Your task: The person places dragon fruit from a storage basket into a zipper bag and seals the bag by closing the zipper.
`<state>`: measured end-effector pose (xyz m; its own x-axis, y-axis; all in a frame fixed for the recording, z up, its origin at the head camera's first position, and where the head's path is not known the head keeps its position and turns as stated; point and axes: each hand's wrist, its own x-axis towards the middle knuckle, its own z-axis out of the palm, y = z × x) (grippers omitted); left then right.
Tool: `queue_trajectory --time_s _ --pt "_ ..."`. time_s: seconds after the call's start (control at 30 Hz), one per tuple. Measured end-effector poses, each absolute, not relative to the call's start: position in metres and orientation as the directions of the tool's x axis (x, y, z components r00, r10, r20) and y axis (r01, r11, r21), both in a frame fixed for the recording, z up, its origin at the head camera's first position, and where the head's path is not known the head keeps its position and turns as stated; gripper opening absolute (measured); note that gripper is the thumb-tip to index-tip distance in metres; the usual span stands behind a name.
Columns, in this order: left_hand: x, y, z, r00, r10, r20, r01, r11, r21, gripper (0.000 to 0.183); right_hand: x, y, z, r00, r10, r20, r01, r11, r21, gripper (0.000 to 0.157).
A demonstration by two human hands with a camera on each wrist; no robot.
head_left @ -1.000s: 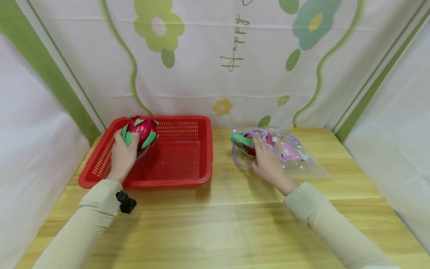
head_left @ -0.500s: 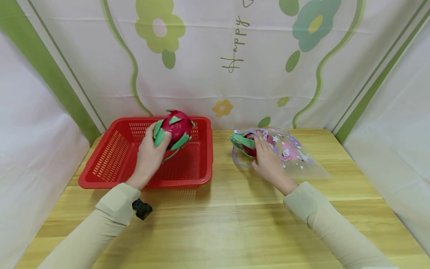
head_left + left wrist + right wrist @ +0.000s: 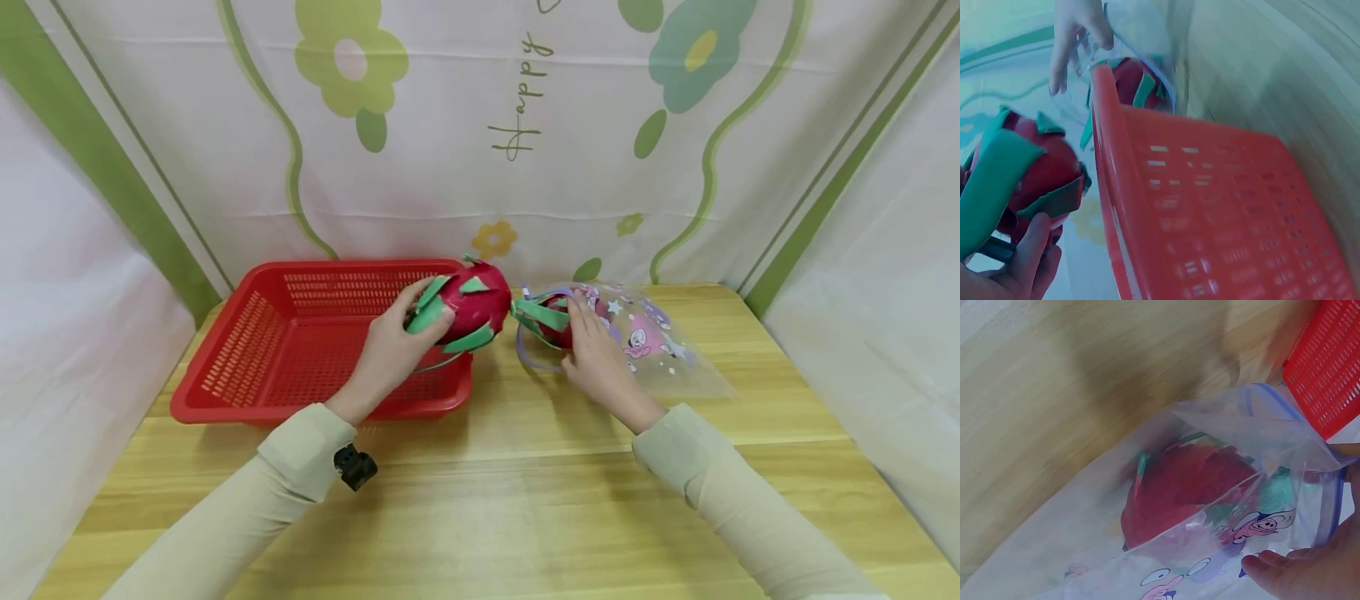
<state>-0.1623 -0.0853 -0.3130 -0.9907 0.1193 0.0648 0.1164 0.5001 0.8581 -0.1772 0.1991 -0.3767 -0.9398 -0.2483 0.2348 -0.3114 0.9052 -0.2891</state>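
Gripping the red toy dragon fruit (image 3: 476, 304), your left hand (image 3: 392, 344) has it above the right edge of the red basket (image 3: 221, 412). Your right hand (image 3: 606, 373) pinches the mouth of the clear bag (image 3: 671, 368), where a second dragon fruit (image 3: 557, 335) lies with green leaves (image 3: 538, 313) poking out to the left. The fruit you hold is probably light and firm, with smooth skin that may slip; its leaves look soft and bendy. So hug its fat middle, not the leaves. Its long line runs roughly left to right, leafy end by your palm, round end pointing right, toward the bag.
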Motion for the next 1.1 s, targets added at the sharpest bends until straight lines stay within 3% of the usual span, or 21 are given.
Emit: queue_trajectory --time_s 0.2,0.47,1.1 --pt "-0.166 -0.064 -0.316 -0.977 0.205 0.065 0.168 0.541 0.824 0.054 -0.177 0.199 -0.377 -0.945 -0.244 0.217 -0.303 0.904 -0.303 0.087" --pt "-0.172 -0.036 -0.319 -0.963 0.270 0.013 0.163 0.542 0.824 0.062 -0.176 0.203 -0.378 -0.944 -0.234 0.234 -0.298 0.909 -0.293 0.090" --pt "-0.186 -0.001 -0.328 -0.964 0.267 -0.005 0.177 0.655 0.735 0.070 -0.170 0.202 -0.371 -0.939 -0.225 0.261 -0.310 0.883 -0.351 0.091"
